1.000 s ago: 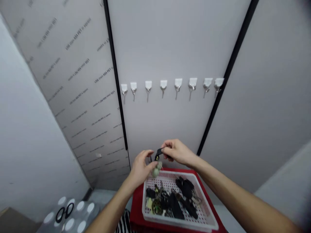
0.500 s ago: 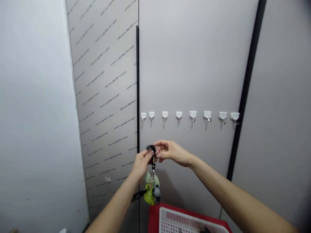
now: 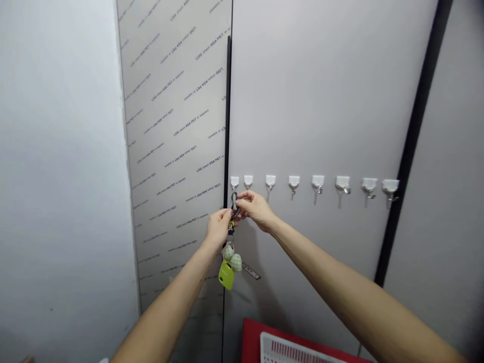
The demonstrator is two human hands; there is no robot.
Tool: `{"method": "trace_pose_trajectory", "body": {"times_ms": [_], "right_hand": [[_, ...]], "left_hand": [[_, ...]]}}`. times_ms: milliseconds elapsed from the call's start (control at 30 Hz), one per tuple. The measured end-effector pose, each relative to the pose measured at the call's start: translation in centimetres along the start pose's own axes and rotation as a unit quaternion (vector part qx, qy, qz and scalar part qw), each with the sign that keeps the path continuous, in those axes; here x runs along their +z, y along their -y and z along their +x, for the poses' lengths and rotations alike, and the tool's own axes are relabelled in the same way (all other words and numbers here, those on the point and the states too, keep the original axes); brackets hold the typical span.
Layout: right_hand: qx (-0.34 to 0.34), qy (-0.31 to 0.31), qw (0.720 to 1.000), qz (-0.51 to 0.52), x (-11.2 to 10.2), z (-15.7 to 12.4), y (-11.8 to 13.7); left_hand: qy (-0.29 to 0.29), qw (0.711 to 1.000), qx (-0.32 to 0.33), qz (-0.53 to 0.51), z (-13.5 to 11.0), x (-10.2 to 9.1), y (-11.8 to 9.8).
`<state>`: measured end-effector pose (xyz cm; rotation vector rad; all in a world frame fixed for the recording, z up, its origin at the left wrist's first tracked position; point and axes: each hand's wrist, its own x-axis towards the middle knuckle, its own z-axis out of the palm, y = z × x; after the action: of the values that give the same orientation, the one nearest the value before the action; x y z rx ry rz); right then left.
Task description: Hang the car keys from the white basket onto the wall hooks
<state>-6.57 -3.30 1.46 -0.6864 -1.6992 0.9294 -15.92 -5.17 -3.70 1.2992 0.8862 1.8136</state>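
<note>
Both hands hold a keychain (image 3: 227, 275) just below the leftmost white wall hook (image 3: 235, 182). My left hand (image 3: 218, 229) pinches its black strap near the yellow-and-black part. My right hand (image 3: 256, 209) grips the dark loop (image 3: 234, 199) at the top, which stands open close under the hook. From the strap hang a lime-green tag, a pale green checked bow (image 3: 236, 262) and a black strip with white lettering (image 3: 251, 271). Whether the loop touches the hook I cannot tell.
Several more white hooks (image 3: 294, 182) run in a row to the right on the grey cabinet door (image 3: 313, 101). A black vertical handle strip (image 3: 228, 121) lies left of them. Below, a white perforated basket (image 3: 266, 348) rests on a red surface (image 3: 251, 335).
Both hands have risen with the keychain towards the leftmost hook. The loop is now held upright and spread. The charms have swung and turned, and the view has shifted slightly left.
</note>
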Motion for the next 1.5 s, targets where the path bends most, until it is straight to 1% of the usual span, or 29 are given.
{"method": "trace_pose_trajectory", "body": {"times_ms": [100, 167, 233, 300, 333, 400, 433, 500, 533, 600, 667, 700, 767, 867, 933, 1000, 1067, 1167, 1233, 1300, 1333, 1400, 1467, 1500], "right_hand": [[-0.062, -0.067, 0.995, -0.037, 0.5, 1.6, -0.1], [-0.09, -0.104, 0.984, -0.114, 0.7, 2.7, 0.0], [-0.101, -0.142, 0.96, -0.219, 0.8, 3.5, 0.0], [-0.096, -0.173, 0.925, -0.324, 0.9, 3.9, 0.0], [-0.09, -0.181, 0.907, -0.369, 1.0, 4.0, 0.0], [-0.079, -0.179, 0.878, -0.437, 1.2, 3.9, -0.2], [-0.075, -0.172, 0.868, -0.46, 1.2, 3.7, -0.3], [-0.073, -0.15, 0.856, -0.489, 1.1, 3.2, -0.5], [-0.073, -0.138, 0.855, -0.494, 0.9, 2.8, -0.6], [-0.081, -0.112, 0.863, -0.486, 0.0, 1.5, -1.0], [-0.09, -0.084, 0.878, -0.463, -1.5, -0.6, -1.9], [-0.09, -0.069, 0.885, -0.451, -2.5, -2.1, -2.6], [-0.066, -0.039, 0.895, -0.44, -4.8, -5.7, -4.7], [0.035, 0.002, 0.889, -0.457, -8.4, -12.5, -8.6], [0.108, 0.033, 0.874, -0.473, -10.4, -17.2, -11.1], [0.159, 0.063, 0.86, -0.48, -11.8, -21.1, -12.9], [0.192, 0.088, 0.852, -0.48, -12.7, -24.0, -14.0], [0.194, 0.118, 0.847, -0.481, -13.4, -26.3, -14.8], [0.18, 0.118, 0.839, -0.5, -13.7, -26.9, -14.9], [0.182, 0.112, 0.827, -0.521, -13.8, -26.9, -14.8], [0.184, 0.117, 0.821, -0.528, -13.8, -26.8, -14.6], [0.185, 0.149, 0.808, -0.54, -13.5, -26.6, -14.2], [0.197, 0.191, 0.785, -0.556, -12.9, -26.6, -13.8], [0.214, 0.206, 0.77, -0.565, -12.7, -26.7, -13.6]], "left_hand": [[-0.048, 0.998, 0.024, -0.02, 1.8, 0.0, -0.6], [-0.073, 0.997, 0.032, -0.01, 3.0, 0.0, -0.9], [-0.1, 0.994, 0.036, 0.005, 4.2, 0.1, -0.7], [-0.115, 0.992, 0.031, 0.043, 5.1, 0.3, 0.0], [-0.114, 0.99, 0.024, 0.074, 5.3, 0.4, 0.5], [-0.098, 0.986, 0.011, 0.137, 5.6, 0.5, 1.4], [-0.089, 0.983, 0.007, 0.158, 5.6, 0.6, 1.7], [-0.085, 0.982, 0.002, 0.171, 5.3, 0.4, 2.2], [-0.089, 0.982, 0.003, 0.169, 5.0, 0.3, 2.3], [-0.105, 0.982, 0.016, 0.159, 3.9, -0.2, 2.6], [-0.108, 0.983, 0.037, 0.141, 2.1, -0.5, 3.2], [-0.099, 0.985, 0.045, 0.133, 0.8, -0.6, 3.8], [-0.052, 0.988, 0.041, 0.138, -2.2, -0.3, 5.6], [0.065, 0.98, -0.001, 0.187, -7.6, 1.2, 9.3], [0.163, 0.96, -0.029, 0.227, -11.2, 2.7, 11.8], [0.252, 0.93, -0.043, 0.265, -14.1, 4.1, 14.0], [0.314, 0.897, -0.044, 0.308, -16.3, 5.2, 15.7], [0.368, 0.848, -0.033, 0.38, -18.2, 5.9, 17.0], [0.396, 0.817, -0.021, 0.419, -18.7, 6.0, 17.1], [0.413, 0.794, -0.015, 0.445, -18.8, 6.0, 17.0], [0.419, 0.787, -0.015, 0.454, -18.8, 6.0, 16.9], [0.423, 0.776, -0.018, 0.467, -18.8, 6.1, 16.9], [0.425, 0.77, -0.018, 0.476, -18.8, 6.3, 16.9], [0.426, 0.769, -0.016, 0.477, -18.8, 6.3, 16.9]]}}
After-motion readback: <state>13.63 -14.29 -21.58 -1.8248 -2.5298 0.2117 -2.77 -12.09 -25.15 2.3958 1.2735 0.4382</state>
